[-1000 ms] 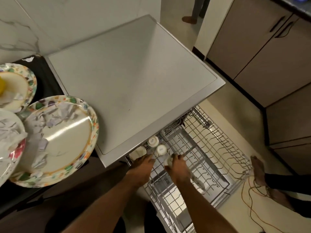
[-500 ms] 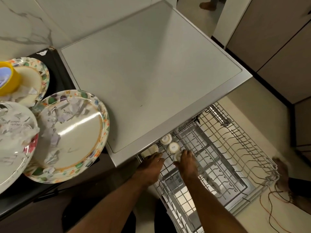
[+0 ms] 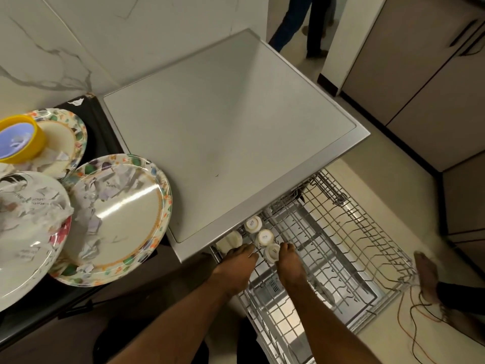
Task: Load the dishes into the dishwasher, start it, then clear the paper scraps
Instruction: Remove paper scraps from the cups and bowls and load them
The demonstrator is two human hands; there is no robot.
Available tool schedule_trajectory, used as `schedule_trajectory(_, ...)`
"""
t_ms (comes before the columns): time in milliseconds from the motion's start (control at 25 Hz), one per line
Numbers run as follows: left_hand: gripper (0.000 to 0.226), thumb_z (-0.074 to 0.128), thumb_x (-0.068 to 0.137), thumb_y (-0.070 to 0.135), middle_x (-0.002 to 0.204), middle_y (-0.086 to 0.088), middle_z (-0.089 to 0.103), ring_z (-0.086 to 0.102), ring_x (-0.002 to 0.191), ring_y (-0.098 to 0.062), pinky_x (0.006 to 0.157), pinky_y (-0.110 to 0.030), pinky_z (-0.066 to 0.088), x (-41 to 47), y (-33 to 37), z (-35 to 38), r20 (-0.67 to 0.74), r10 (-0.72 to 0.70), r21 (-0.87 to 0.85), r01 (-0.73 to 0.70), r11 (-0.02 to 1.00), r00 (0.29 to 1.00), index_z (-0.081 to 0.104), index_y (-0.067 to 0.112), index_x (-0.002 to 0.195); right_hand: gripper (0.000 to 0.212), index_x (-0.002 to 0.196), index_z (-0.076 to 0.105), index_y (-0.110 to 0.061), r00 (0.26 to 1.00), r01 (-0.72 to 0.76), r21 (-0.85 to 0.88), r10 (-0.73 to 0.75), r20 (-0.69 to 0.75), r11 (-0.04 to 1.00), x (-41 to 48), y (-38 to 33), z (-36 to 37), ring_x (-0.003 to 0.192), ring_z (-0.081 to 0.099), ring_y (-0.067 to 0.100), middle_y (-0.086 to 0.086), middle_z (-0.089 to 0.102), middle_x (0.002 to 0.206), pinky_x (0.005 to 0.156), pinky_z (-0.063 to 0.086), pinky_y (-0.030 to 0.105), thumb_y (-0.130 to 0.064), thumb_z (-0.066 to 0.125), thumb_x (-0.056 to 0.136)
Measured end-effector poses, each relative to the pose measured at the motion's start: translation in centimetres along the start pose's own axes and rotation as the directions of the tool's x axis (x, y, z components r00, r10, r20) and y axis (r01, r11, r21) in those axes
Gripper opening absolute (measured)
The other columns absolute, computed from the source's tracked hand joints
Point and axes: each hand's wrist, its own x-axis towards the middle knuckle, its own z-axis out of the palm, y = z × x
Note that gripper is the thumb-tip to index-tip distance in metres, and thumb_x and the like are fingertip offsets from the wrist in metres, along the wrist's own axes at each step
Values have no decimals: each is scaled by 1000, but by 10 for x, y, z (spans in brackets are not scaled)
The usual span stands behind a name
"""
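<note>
Two bare forearms reach down over the pulled-out wire rack (image 3: 341, 245) of the dishwasher. The left hand (image 3: 237, 264) lies at the rack's near left corner with its fingers fairly straight and holding nothing. The right hand (image 3: 288, 261) is just beside it, its thumb side against an upturned white cup (image 3: 272, 252); whether it grips that cup or only touches it, I cannot tell. Three more white cups (image 3: 253, 224) stand upside down close by, at the rack's inner edge under the dishwasher's flat grey top (image 3: 223, 127). The rest of the rack holds no dishes. To the left, on a black table (image 3: 105, 132), sit three patterned plates: the nearest (image 3: 26, 258) heaped with paper scraps (image 3: 34, 206), the middle one (image 3: 126, 219) with scraps along its left side, and the farthest (image 3: 65, 135) carrying a yellow bowl (image 3: 18, 139). On the floor to the right are a bare foot (image 3: 426, 274) and loose wires (image 3: 409, 324). Farther off stand brown cabinets (image 3: 433, 88), a marble wall (image 3: 78, 35) and another person's legs (image 3: 296, 24).
</note>
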Motion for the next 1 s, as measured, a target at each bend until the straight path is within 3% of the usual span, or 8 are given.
schedule_trajectory(200, 69, 65, 89, 3, 163, -11, 28, 30, 149, -28, 122, -45, 32, -14, 13, -31, -106, 38, 73, -30, 997, 994, 37, 13, 152, 61, 148, 44, -9, 999, 32, -32, -33, -15, 999, -15, -21, -36, 126, 59, 24, 12, 52, 145, 104, 54, 33, -13, 72, 94)
schedule_trajectory(320, 72, 70, 88, 8, 163, -10, 28, 30, 149, -28, 123, -48, 29, -26, 18, -56, -153, 42, 102, -26, 994, 987, 39, 14, 152, 47, 142, 50, -15, 989, 97, -42, -101, -104, 994, -33, -42, -66, 119, 60, 19, 7, 59, 137, 101, 55, 34, -22, 67, 99)
schedule_trajectory(480, 80, 69, 91, 17, 168, -9, 21, 20, 155, -27, 127, -47, 22, -44, 14, -78, -259, 93, 111, -66, 992, 961, 27, 14, 160, 40, 136, 51, -22, 937, 220, 14, -207, -281, 975, -59, -70, -104, 101, 61, 12, -2, 60, 125, 93, 56, 31, -29, 65, 99)
schedule_trajectory(640, 79, 62, 98, 28, 169, -6, 18, 18, 155, -24, 127, -39, 12, -72, -1, -102, -348, 131, 62, -116, 991, 928, 20, 15, 163, 32, 132, 49, -25, 865, 371, 58, -323, -384, 927, -72, -105, -129, 100, 59, 12, -3, 57, 125, 92, 56, 33, -39, 50, 103)
schedule_trajectory(880, 70, 62, 97, 32, 167, -7, 24, 24, 154, -27, 127, -43, 23, -121, -56, -117, -454, -25, -2, 28, 1000, 891, 31, 20, 159, 32, 135, 53, -21, 768, 553, 19, -501, -400, 833, -79, -182, -140, 108, 62, 21, 1, 60, 128, 92, 54, 40, -30, 54, 104)
schedule_trajectory(1000, 67, 60, 99, 37, 168, -8, 23, 24, 154, -28, 126, -43, 20, -155, -96, -122, -479, -118, -23, 122, 992, 870, 34, 18, 158, 32, 133, 57, -17, 726, 626, 1, -582, -366, 780, -82, -230, -131, 106, 63, 26, 5, 62, 125, 93, 52, 42, -28, 54, 103)
